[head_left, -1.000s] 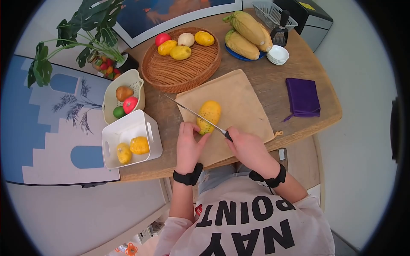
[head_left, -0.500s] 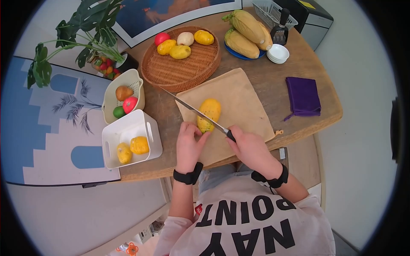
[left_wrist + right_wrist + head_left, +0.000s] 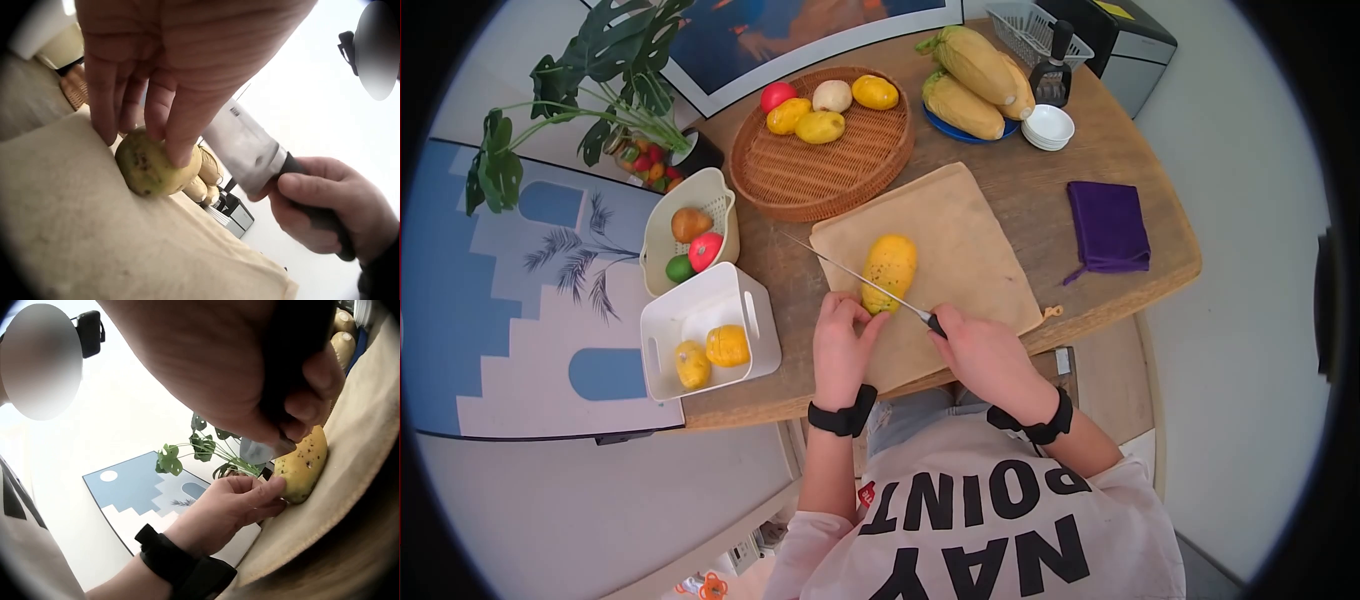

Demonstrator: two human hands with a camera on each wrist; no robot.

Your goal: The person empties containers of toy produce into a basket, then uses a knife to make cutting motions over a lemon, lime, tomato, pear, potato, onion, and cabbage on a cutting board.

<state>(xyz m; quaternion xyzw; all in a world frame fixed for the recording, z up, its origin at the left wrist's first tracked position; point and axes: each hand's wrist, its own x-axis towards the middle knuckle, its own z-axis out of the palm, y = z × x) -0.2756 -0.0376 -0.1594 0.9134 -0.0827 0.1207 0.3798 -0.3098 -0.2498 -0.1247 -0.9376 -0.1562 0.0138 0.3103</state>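
A yellow, dark-speckled fruit lies on a tan cloth in the head view. The left hand pinches the fruit's near end between thumb and fingers; the left wrist view shows this end of the fruit as greenish. The right hand grips the black handle of a knife, fingers curled round it. In the head view the blade slants up and left across the fruit's near part, past the cloth's edge. Whether the edge touches the skin, I cannot tell.
Left of the cloth, a white bin holds two yellow fruits, beside a pale green basket. Behind are a round wicker tray with fruit and several husked corn-like ears. White bowls and a purple pouch are at the right.
The knife has tilted and shifted slightly, its tip dipping and then lying a little lower than half a second ago. Both hands keep their holds.
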